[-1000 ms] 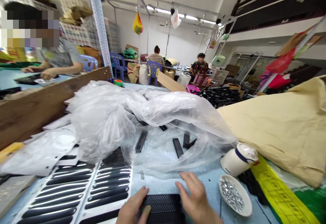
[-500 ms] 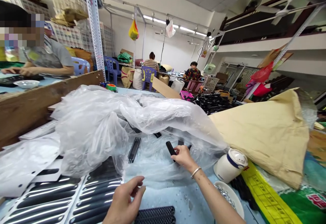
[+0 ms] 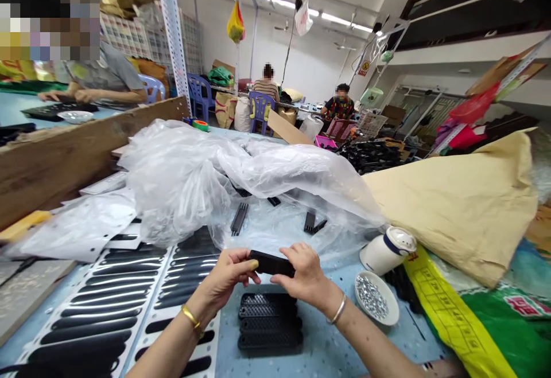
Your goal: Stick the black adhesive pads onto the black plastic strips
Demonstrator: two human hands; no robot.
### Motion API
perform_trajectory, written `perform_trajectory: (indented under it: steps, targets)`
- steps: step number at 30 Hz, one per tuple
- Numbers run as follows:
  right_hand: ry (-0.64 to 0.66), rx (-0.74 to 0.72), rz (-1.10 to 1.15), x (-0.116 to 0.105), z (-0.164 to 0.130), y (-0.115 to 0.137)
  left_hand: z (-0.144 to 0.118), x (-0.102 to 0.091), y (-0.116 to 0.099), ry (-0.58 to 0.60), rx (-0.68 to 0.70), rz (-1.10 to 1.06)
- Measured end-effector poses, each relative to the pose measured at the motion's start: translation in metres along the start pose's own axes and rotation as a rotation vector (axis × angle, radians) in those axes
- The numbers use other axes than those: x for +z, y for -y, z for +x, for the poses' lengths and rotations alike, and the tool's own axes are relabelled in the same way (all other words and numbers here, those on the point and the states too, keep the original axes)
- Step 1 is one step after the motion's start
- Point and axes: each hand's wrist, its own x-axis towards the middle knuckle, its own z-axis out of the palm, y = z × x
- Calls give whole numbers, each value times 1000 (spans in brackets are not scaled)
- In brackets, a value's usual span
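Note:
Between my two hands is a flat black plastic bar point(image 3: 272, 263), held up level above the table. My left hand point(image 3: 232, 269) pinches its left end with thumb and fingers. At the other end, my right hand point(image 3: 303, 272) grips it between thumb and fingers. Just below lie several black textured bars point(image 3: 270, 323), set side by side in a stack. Left of them are white sheets point(image 3: 172, 303) with rows of glossy black strips. A few loose black bars point(image 3: 239, 219) rest beyond my hands, by the clear plastic bag.
Crumpled clear plastic point(image 3: 275, 166) spreads across the back of the table. To the right stand a white lidded cup point(image 3: 383, 252), a bowl point(image 3: 395, 315) of small metal parts and a tan sack point(image 3: 456, 206). A wooden board point(image 3: 86, 154) edges the left; a person point(image 3: 107, 74) works behind it.
My right hand has brought the black bar from the plastic toward me, and my left hand has moved up and taken its other end. The view has tilted downward.

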Motion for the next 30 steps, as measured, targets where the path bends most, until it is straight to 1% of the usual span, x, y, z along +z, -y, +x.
perform_trajectory:
  steps: [2, 4, 9, 11, 14, 17, 20, 24, 27, 30]
  targets:
    - [31, 92, 95, 5, -7, -13, -4, -1, 8, 22, 24, 75]
    - [60, 135, 140, 12, -13, -24, -6, 0, 15, 24, 50, 174]
    - [67, 184, 255, 25, -29, -33, -13, -4, 28, -76, 106, 415]
    - [51, 207, 322, 27, -33, -36, -17, -5, 30, -91, 114, 474]
    - [-29, 292, 434, 29, -38, -39, -24, -2, 33, -135, 121, 517]
    - [-128, 363, 525, 32, -46, -33, -33, 8, 41, -209, 130, 527]
    - [-204, 380, 568, 38, -59, -15, -45, 21, 55, -290, 128, 508]
    - [-292, 391, 565, 46, -71, 6, -60, 36, 71, -400, 145, 440]
    - [-323, 388, 537, 50, -70, 11, -62, 39, 73, -432, 157, 413]
    - [-333, 378, 479, 49, -68, 10, -58, 37, 70, -459, 144, 416]
